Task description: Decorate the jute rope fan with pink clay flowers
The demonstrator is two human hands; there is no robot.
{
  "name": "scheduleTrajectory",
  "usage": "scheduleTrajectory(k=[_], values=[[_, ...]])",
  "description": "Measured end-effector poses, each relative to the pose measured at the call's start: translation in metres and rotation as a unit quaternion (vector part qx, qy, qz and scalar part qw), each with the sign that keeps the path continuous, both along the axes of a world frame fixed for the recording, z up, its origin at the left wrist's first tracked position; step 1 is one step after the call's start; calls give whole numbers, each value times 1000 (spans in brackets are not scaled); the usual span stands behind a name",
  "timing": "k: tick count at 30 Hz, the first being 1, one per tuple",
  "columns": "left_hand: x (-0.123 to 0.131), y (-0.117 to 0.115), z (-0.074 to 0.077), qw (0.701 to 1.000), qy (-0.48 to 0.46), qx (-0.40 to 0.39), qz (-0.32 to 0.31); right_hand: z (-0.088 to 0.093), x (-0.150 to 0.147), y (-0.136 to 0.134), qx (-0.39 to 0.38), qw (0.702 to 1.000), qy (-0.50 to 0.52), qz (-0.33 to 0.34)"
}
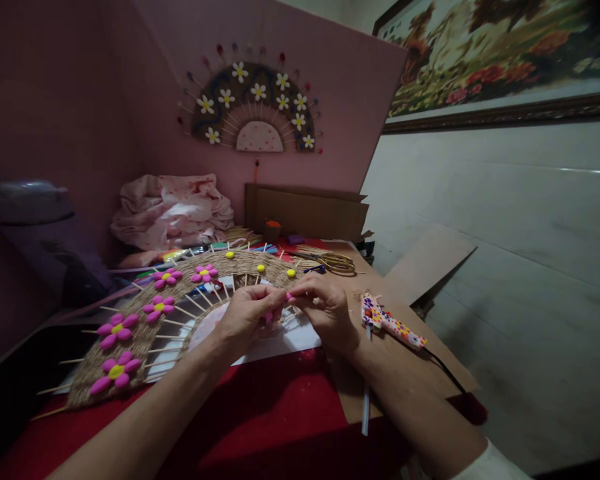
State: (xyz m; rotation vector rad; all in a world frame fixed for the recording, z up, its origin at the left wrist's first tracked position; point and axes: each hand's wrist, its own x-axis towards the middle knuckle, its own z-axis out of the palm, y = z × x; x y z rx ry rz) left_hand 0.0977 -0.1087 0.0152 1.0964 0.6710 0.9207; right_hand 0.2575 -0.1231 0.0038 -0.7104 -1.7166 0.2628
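My left hand (257,308) and my right hand (323,303) meet over the right part of a twine-wrapped, fan-shaped frame (85,367). Their fingertips pinch a small piece of pink clay (289,296) between them. More pink shows under my left fingers, partly hidden. Pink flowers with yellow centres, one of them at the lower left (115,372), sit on the left half of the frame. Yellow dots (261,269) without petals lie along its top, just beyond my hands. Thin sticks stick out of the frame's inner and outer edges.
A flower-patterned glue gun (393,323) lies on cardboard (430,363) at the right, near my right forearm. Gold-handled scissors (337,263) rest behind my right hand. Bunched pink cloth (173,213) is at the back left. A finished fan (253,90) hangs on the wall.
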Motion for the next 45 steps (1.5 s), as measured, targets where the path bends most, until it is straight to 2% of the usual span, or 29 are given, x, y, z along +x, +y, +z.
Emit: scheduleTrajectory(k=[4,10,16,24,30,35,39,43,45], values=[[0,-1,3,1000,1,-2,5,1,1,-1,-23,999,-22,-13],[0,-2,3,1000,1,5,-1,0,1,-1,-10,1000,-15,-7],[0,-2,3,1000,3,0,0,1,1,-2,-30,999,-12,-17],[-1,-2,5,1000,-3,-22,3,1,1,-2,-24,999,-11,-19],[0,-2,3,1000,-7,-4,-3,0,0,-1,-1,1000,-7,-22],[0,-3,5,1000,-5,-14,18,-2,2,-3,29,996,-39,-74],[0,-3,7,999,6,-34,43,-5,3,-3,45,995,-73,-55],[0,-4,8,998,9,-39,47,-5,3,-3,41,996,-44,-71],[0,-4,9,998,8,-36,46,-4,3,-4,32,996,-57,-57]])
